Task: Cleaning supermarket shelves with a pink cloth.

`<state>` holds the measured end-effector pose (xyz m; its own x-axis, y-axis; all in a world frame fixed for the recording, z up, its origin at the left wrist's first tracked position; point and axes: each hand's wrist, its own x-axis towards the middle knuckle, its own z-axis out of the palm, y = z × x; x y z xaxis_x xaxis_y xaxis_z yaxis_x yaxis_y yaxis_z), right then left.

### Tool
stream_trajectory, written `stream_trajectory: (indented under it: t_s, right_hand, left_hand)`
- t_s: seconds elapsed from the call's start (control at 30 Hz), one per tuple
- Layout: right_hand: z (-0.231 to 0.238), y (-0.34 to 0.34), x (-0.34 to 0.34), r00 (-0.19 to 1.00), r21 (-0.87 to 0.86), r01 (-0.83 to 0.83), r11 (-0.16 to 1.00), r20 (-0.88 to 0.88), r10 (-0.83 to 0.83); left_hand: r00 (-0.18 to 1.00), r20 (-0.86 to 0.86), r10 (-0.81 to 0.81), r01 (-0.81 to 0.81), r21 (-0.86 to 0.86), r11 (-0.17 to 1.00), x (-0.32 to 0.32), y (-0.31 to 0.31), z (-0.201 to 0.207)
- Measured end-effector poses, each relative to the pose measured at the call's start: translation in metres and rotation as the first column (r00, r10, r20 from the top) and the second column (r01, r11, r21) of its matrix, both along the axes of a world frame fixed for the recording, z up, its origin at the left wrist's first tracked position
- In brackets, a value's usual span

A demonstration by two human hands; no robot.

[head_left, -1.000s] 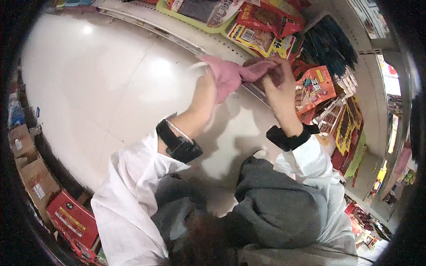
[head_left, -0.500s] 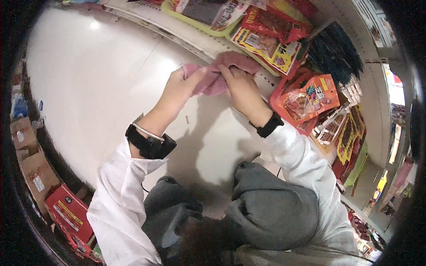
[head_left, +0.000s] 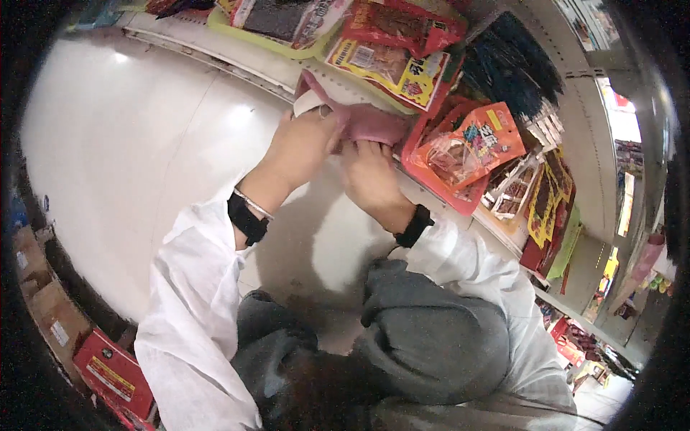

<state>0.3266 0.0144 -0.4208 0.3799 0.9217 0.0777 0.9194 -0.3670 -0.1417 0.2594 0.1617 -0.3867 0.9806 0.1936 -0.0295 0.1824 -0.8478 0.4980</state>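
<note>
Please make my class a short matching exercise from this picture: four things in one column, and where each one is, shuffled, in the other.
Things
1. Pink cloth
2. Orange packet
3. Red box
4. Black wristbands

Places
A. At the lower left, beside a cardboard box
B. One around each wrist
C. Touching the left hand and the right hand
D. Farther right than either hand

Pairs: 1-C, 2-D, 3-A, 4-B
</note>
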Motion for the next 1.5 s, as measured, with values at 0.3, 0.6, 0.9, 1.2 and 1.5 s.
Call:
stream_trajectory:
  t_s: [0.3,0.6,0.9,1.2,1.5]
  right_hand:
    - [-0.005,0.027,0.004,0.992,-0.035,-0.104,0.994,0.070,0.106]
    - [-0.014,-0.059,0.018,0.978,0.074,-0.206,0.976,-0.004,0.207]
    - [-0.026,-0.048,0.008,0.989,-0.155,-0.050,0.987,-0.147,0.027]
    - [-0.026,-0.022,-0.004,0.979,0.045,-0.074,0.996,-0.186,0.081]
    - [-0.019,-0.100,0.005,0.974,-0.155,0.076,0.985,-0.198,-0.107]
  left_hand:
    - [0.996,0.068,0.066,-0.074,0.114,0.991,0.003,0.018,-0.009]
    - [0.995,0.023,-0.098,0.101,-0.188,0.977,0.006,-0.025,-0.027]
    - [0.989,0.139,-0.041,0.047,-0.040,0.998,-0.004,-0.025,-0.036]
    - [0.998,0.064,0.026,-0.028,0.032,0.999,-0.010,-0.016,-0.032]
    - [0.971,-0.001,-0.240,0.232,0.260,0.937,-0.012,-0.093,-0.044]
